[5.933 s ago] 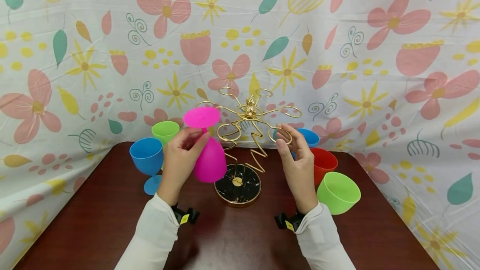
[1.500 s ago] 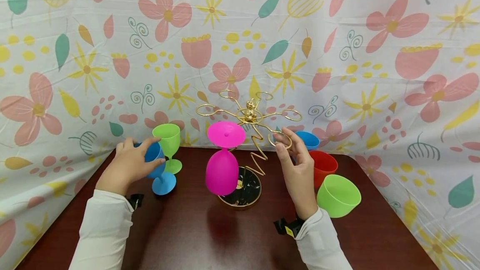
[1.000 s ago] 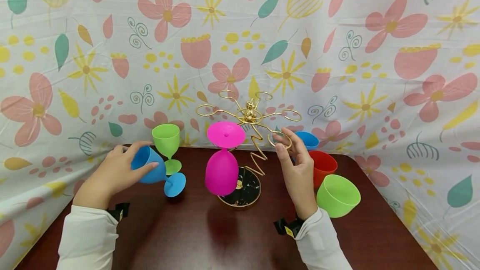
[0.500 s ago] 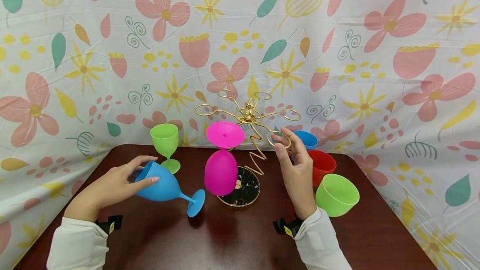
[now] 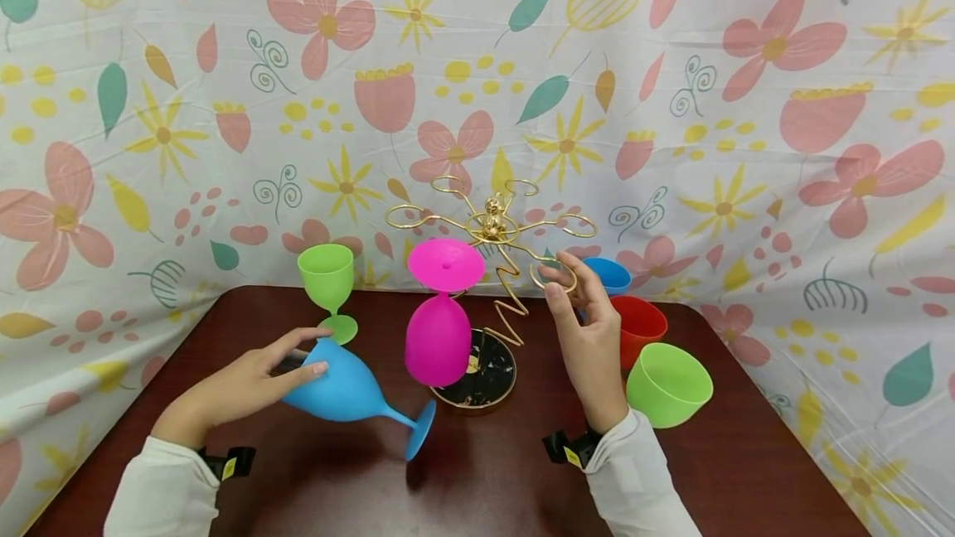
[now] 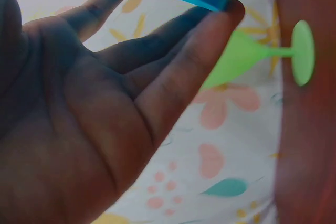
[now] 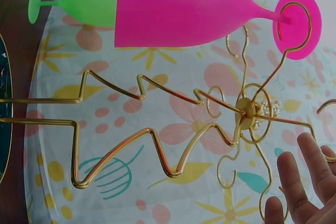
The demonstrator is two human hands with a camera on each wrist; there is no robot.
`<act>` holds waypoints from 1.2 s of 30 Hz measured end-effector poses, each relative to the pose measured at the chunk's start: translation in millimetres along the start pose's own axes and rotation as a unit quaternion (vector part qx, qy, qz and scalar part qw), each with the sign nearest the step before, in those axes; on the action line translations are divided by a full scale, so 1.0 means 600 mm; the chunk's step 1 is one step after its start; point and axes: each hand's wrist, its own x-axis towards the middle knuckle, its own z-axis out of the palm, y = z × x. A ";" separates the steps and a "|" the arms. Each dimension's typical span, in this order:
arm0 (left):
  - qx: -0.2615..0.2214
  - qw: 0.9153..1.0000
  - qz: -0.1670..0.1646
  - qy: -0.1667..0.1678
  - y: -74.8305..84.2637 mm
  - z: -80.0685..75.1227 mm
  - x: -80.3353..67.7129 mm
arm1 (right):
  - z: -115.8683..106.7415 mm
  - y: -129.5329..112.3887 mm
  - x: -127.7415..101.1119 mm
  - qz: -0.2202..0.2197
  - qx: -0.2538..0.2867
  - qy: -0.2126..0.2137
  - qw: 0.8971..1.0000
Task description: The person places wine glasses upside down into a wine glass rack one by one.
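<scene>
A: What differs from half a second ago?

B: The blue goblet (image 5: 351, 392) has tipped further and shifted toward lower centre of the frame. Its foot now sits near the rack base (image 5: 477, 371). The pink goblet (image 5: 440, 317) is unchanged, hanging upside down from the gold rack (image 5: 496, 226).

A: Left hand pose?

B: The left hand (image 5: 239, 384) lies at lower left, palm toward the blue bowl. Fingers are extended along the rim, thumb on the far side, carrying the goblet nearly on its side.

A: Right hand?

B: The right hand (image 5: 585, 330) is raised at centre right. Its fingers are loosely bent and pinch a lower ring of the rack.
</scene>
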 end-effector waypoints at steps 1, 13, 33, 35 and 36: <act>-0.014 1.000 -0.001 -0.008 -0.002 0.005 0.002 | 0.000 0.000 0.000 0.000 0.000 0.000 1.000; -0.208 0.974 -0.048 -0.077 -0.011 0.076 0.016 | 0.002 0.005 -0.001 -0.008 -0.007 0.000 1.000; -0.478 0.865 -0.037 -0.152 0.011 0.193 0.034 | 0.002 0.007 -0.002 -0.013 -0.004 -0.001 1.000; -0.497 0.854 -0.041 -0.151 0.019 0.204 0.037 | 0.002 0.007 -0.002 -0.014 -0.005 0.000 1.000; -0.507 0.848 -0.043 -0.151 0.023 0.209 0.039 | 0.002 0.006 -0.002 -0.014 -0.007 0.001 1.000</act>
